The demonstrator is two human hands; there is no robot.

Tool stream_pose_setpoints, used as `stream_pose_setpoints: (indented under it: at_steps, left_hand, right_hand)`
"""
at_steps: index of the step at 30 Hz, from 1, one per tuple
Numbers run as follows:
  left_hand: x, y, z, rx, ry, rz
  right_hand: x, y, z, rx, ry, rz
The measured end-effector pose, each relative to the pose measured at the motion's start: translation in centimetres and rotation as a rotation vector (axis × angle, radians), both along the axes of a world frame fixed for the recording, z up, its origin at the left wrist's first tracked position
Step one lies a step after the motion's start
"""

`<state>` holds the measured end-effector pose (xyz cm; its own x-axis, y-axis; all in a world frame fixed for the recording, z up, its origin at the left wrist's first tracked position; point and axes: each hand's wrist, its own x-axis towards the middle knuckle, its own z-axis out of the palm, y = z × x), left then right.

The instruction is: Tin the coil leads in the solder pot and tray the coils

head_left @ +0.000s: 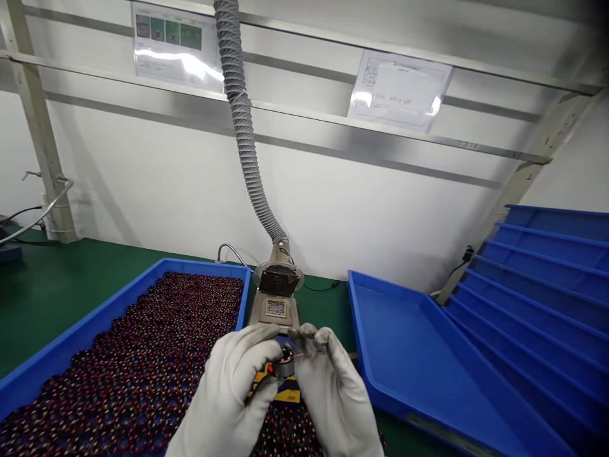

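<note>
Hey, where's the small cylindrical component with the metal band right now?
In the head view, the small cylindrical component sits low and centre, held between the left hand and right hand, just in front of the beige bench unit and above the blue tray of parts.

Bright, even light, seemingly from above, fills the scene. White glare flares on the laminated sheets (176, 47) at upper left and upper centre. Soft shadows lie on the white wall (143, 178) below the metal rail (295, 109), which wide-angle distortion bows. The top corners dim, and the gloved left hand (226, 387) and right hand (333, 397) at bottom centre look slightly soft.
</note>
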<state>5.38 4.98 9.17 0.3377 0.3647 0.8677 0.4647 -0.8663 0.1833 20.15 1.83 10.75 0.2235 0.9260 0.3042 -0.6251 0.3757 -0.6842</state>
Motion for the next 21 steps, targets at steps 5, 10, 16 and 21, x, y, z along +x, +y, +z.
stream_pose_setpoints:
  at_steps: [5, 10, 16, 21]
  left_hand:
    - [-0.2, -0.2, 0.1, 0.008, -0.031, 0.086]
    - [-0.1, -0.4, 0.7, 0.118, -0.025, 0.145]
    - [-0.4, -0.5, 1.4, 0.176, 0.043, 0.128]
    - [-0.3, -0.4, 1.0, 0.046, 0.014, 0.077]
  right_hand:
    - [-0.7, -0.3, 0.0, -0.038, -0.222, -0.023]
    - [-1.7, 0.0, -0.9, -0.03, -0.386, -0.045]
    - [-2.2, 0.5, -0.9, -0.04, -0.427, -0.091]
    - [-1.8, 0.8, -1.3, -0.054, -0.158, 0.14]
